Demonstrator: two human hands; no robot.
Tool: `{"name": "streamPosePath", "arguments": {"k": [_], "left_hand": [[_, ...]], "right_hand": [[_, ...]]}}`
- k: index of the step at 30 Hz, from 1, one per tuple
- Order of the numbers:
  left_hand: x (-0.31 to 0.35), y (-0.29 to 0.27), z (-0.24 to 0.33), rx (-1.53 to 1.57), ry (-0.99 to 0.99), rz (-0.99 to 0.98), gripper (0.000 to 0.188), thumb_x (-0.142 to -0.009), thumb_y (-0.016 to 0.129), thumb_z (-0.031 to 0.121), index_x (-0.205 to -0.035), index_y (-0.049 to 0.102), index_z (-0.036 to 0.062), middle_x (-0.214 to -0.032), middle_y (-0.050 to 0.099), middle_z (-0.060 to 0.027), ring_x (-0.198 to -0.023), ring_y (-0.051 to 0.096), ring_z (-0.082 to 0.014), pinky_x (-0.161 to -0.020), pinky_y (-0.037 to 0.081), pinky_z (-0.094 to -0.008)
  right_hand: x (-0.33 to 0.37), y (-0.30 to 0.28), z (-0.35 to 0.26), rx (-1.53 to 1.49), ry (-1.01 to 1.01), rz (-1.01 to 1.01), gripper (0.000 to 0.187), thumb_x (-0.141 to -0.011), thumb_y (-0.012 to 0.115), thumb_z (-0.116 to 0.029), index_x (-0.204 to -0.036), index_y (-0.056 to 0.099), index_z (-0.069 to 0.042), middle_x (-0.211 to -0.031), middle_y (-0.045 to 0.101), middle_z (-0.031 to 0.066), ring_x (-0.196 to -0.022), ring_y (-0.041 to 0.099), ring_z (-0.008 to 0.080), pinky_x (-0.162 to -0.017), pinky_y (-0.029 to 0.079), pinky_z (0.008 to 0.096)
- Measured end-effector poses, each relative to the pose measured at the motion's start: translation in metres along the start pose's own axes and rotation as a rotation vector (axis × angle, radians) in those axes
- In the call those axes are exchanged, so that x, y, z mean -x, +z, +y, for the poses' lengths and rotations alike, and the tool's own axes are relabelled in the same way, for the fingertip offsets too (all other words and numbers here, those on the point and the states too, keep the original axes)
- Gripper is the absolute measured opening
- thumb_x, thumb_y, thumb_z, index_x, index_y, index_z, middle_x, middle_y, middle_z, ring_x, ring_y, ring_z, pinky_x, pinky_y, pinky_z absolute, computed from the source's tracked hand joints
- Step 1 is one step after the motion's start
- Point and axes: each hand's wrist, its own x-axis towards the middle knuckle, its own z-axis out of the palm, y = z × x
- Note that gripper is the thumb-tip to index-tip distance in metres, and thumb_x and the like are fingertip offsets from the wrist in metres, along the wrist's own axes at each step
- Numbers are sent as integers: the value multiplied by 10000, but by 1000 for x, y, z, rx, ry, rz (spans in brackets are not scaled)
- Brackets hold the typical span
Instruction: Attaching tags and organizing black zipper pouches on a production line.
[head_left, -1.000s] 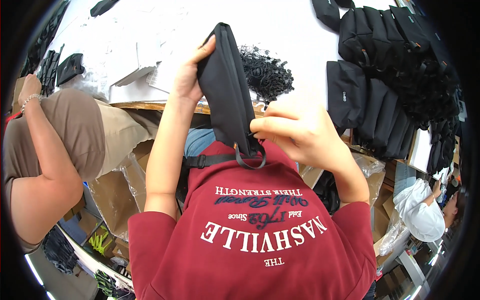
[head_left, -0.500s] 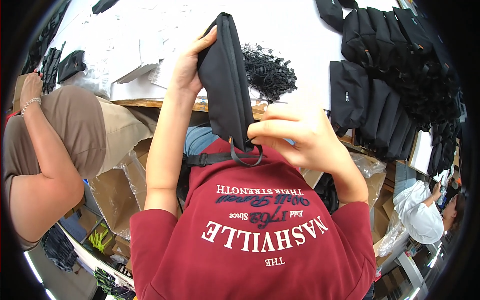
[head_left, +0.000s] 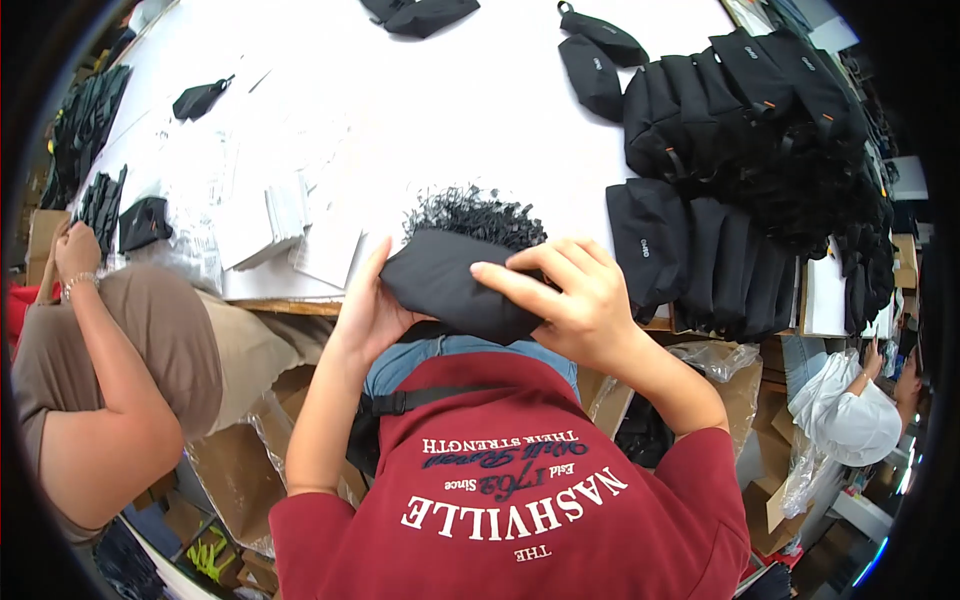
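A black zip pouch (head_left: 440,280) is held level in front of me, just off the table's near edge, with a plain fabric face turned up. My left hand (head_left: 368,318) grips its left end, the palm under it and the thumb along the side. At the right end, my right hand (head_left: 580,305) holds the pouch with its fingers bent over the top face. The zip does not show from this side. Just beyond the pouch lies a heap of small black straps or cords (head_left: 475,215), partly covered by it.
Many black pouches (head_left: 650,240) stand in rows and piles on the white table (head_left: 450,110) at the right. Papers (head_left: 275,220) and clear plastic lie at the left. A person in brown (head_left: 150,330) works close on my left; another in white (head_left: 845,410) is at far right. Cardboard boxes (head_left: 235,470) stand below.
The pouch has turned from upright to level, its zip side now out of sight. My right hand has moved from the zip end's loop onto the pouch's face.
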Motion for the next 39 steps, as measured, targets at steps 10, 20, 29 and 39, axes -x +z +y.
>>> {"name": "streamPosePath", "arguments": {"k": [10,20,29,39], "left_hand": [[4,25,14,-1098,954,-91,1097,-656,834,394,-1461,164,66,-1337,418,-174,-1184,453,-267,-1017,335,-376],[-14,22,-13,-976,757,-253,571,-816,632,557,-941,629,0,-900,620,-75,-901,540,-176,-893,386,-321],[-8,68,-28,-1108,211,-516,469,-920,544,324,-1257,513,-1,-1095,572,-91,-980,547,-155,-885,421,-292],[-99,60,-80,-2231,1181,-311,426,-855,623,283,-1266,544,202,-1390,421,-115,-1311,346,-321,-1082,261,-467]], "right_hand": [[21,0,19,-971,334,317,576,-772,740,-40,-1293,497,-73,-1184,598,104,-1093,578,189,-915,458,300],[74,-23,29,-946,482,175,248,-775,750,-187,-988,682,-80,-844,666,39,-728,578,100,-687,465,235],[202,-125,71,-391,840,896,506,-799,724,-134,-1258,534,-38,-1231,568,63,-1116,528,156,-927,441,301],[401,-154,226,693,1150,461,622,-804,631,-112,-1372,432,-270,-1195,583,193,-1037,586,350,-890,455,402]]}}
